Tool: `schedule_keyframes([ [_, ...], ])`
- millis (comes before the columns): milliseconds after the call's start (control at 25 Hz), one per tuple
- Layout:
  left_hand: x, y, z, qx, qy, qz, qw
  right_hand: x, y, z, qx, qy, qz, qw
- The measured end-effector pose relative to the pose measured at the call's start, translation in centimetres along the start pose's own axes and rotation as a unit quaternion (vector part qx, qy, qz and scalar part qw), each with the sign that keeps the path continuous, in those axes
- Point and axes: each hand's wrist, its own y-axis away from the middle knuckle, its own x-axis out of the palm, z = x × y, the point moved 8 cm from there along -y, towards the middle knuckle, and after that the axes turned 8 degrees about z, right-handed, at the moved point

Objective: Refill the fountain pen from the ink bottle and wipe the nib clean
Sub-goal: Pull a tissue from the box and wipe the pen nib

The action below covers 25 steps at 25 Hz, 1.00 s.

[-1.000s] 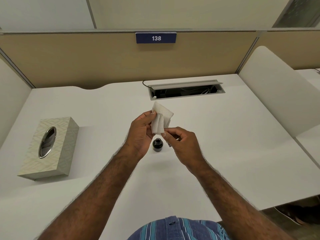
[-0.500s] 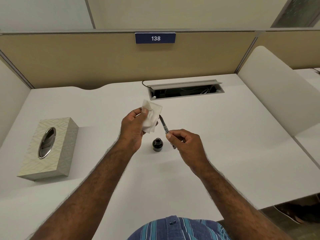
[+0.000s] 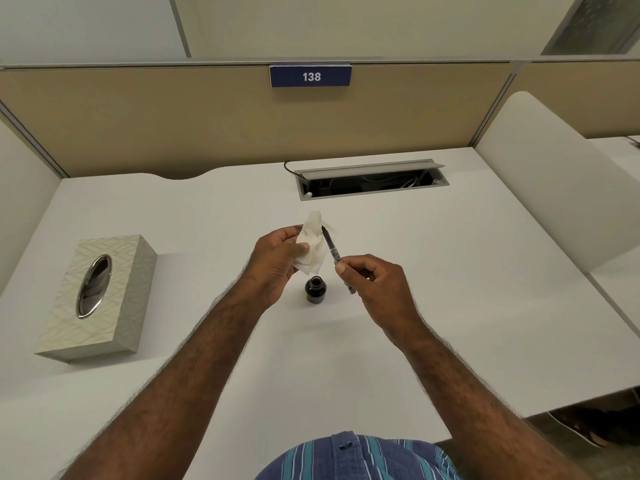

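My right hand (image 3: 369,282) pinches a slim dark fountain pen (image 3: 331,250) near its rear end, the pen pointing up and away. The pen's front end rests against a crumpled white tissue (image 3: 313,245) that my left hand (image 3: 277,263) grips; the nib is hidden by the tissue. Below and between the two hands, a small dark ink bottle (image 3: 315,289) stands uncapped on the white desk (image 3: 450,289).
A patterned tissue box (image 3: 100,296) lies at the desk's left. An open cable tray (image 3: 372,181) is set into the desk at the back, below a tan partition with a sign reading 138. A white divider (image 3: 554,188) borders the right side.
The pen was inside the tissue, then pulled apart from it half a second ago. Now the tissue and the pen's front end touch again, and both hands have shifted slightly.
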Motion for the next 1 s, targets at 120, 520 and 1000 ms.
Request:
schedule_keyframes([
  [120,0.3,0.1,-0.3,0.001,-0.022,0.007,1.0,-0.1,-0.3,-0.1,-0.002,0.007,-0.001,1.0],
  [520,2.2,1.5,-1.6,0.0,0.093,0.196,0.976,-0.7,-0.6,-0.5,-0.001,0.032,-0.022,0.999],
  [1000,2.8,2.3,0.0,0.023,0.205,0.24,0.949,-0.2,-0.3,0.0,-0.008,0.018,-0.013,1.0],
])
